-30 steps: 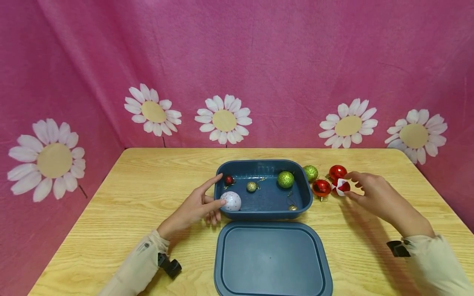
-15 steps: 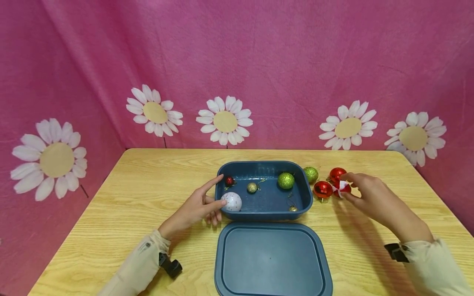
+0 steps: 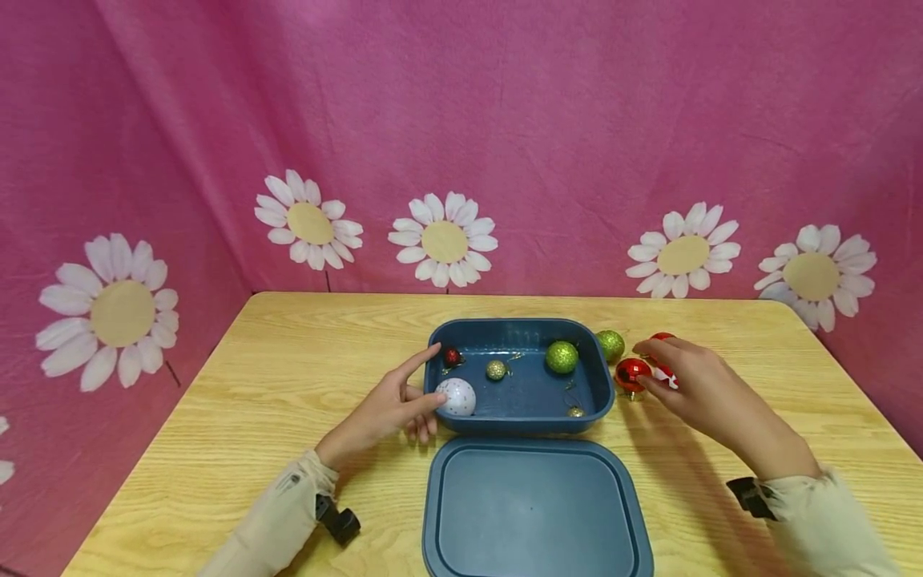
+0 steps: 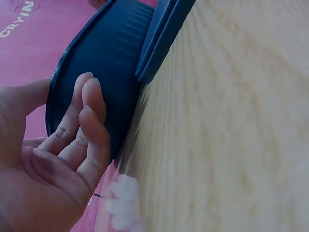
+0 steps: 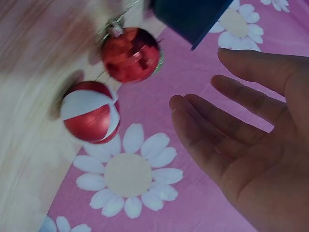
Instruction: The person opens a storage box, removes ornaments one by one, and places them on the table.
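An open blue container (image 3: pixel 604 385) holds a white dotted ball (image 3: pixel 457 396), a small dark red ball (image 3: pixel 452 357), a small gold ball (image 3: pixel 495 369) and a green glitter ball (image 3: pixel 561 357). My left hand (image 3: pixel 425 385) rests against its left wall (image 4: pixel 111 72), fingers (image 4: pixel 89 104) laid loosely on the outside. My right hand (image 3: pixel 649 365) hovers with relaxed fingers over a red-and-white ball (image 3: pixel 667 377), beside a shiny red ball (image 3: pixel 631 373). In the right wrist view the hand (image 5: pixel 203 82) holds nothing, and both the red-and-white ball (image 5: pixel 89 111) and the shiny red ball (image 5: pixel 130 53) lie apart from it.
The container's blue lid (image 3: pixel 534 513) lies flat in front of it, near the table's front edge. A green glitter ball (image 3: pixel 611 345) and another red ball (image 3: pixel 659 337) sit right of the container. Pink cloth with daisies (image 3: pixel 443 239) walls the back and sides.
My right hand has slid left and lower, now covering most of the red-and-white ball, with its fingertips by the shiny red ball. The left hand has stayed put.
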Demonstrator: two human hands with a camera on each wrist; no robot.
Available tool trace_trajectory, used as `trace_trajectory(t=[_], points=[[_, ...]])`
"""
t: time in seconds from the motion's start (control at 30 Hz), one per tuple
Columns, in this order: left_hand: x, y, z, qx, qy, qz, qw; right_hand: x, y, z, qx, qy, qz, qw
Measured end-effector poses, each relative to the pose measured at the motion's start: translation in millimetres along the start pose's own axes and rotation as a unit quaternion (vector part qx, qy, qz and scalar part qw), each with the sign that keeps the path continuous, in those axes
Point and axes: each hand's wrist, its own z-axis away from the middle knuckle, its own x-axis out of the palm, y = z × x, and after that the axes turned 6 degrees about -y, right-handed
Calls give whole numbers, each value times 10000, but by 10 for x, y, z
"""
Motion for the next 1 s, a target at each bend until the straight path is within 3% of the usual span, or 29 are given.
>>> trace_trajectory(t=[0.27, 0.5, 1.0], points=[[-22, -36, 5, 80, -36, 6, 10000, 14, -178, -195, 300, -433, -262, 9983], [-19, -50, -5, 38, -36, 31, 10000, 90, -292, -391, -84, -293, -425, 9986], [2, -7, 2, 4, 34, 79, 10000, 543, -371, -556, -3, -308, 88, 9995]])
